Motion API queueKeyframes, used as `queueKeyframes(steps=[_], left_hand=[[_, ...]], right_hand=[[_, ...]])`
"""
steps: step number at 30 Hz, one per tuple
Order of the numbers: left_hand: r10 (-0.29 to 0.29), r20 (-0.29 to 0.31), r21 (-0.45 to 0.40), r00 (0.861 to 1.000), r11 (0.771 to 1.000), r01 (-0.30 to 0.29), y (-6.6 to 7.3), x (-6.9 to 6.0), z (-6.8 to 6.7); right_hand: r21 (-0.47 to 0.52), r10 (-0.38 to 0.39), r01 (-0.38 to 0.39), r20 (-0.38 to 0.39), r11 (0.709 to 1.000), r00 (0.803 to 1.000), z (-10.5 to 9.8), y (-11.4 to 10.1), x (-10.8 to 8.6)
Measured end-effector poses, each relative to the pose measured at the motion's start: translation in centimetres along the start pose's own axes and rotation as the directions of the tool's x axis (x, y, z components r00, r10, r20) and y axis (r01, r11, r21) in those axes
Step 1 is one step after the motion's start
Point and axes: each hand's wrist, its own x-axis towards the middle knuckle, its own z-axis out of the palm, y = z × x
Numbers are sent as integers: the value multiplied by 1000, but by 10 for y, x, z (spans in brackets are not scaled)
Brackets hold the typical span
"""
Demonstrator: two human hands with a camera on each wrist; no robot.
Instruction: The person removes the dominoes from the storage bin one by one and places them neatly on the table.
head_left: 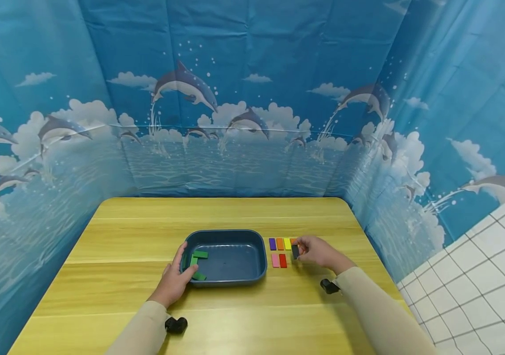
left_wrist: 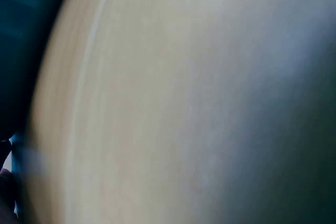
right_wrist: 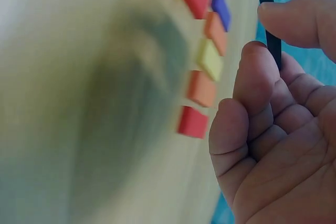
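My left hand (head_left: 174,278) rests at the left side of a dark blue basin (head_left: 264,256). Its fingers extend along the rim and the thumb reaches over the near left corner. Inside the basin, by that hand, lie several green blocks (head_left: 200,255). In the left wrist view the hand is mostly out of frame. My right hand (head_left: 319,252) pinches a thin black block (right_wrist: 274,48) between thumb and fingers, held above the table at the right end of the colored blocks.
Flat blocks lie in two rows right of the basin: purple (head_left: 272,244), orange (head_left: 280,244) and yellow (head_left: 287,244) behind, pink (head_left: 275,260) and red (head_left: 283,261) nearer me. Another red block (right_wrist: 192,122) ends the row. A dolphin-print curtain (head_left: 243,162) borders the wooden table (head_left: 234,320).
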Motion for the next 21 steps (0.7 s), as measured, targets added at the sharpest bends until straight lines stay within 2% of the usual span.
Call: queueKeyframes(steps=[7,14,21], left_hand=[[6,5,-11,1000,1000,-6,0,0,-1],[7,2,-10,1000,1000,-7,0,0,-1],[4,8,-9,1000,1000,-4,0,-1,-1]], right_hand=[[33,31,-32,28,999,999,15,13,2],[49,99,-101,35,994,994,27,21,6],[26,103,-103,11,994,995,31,20,8]])
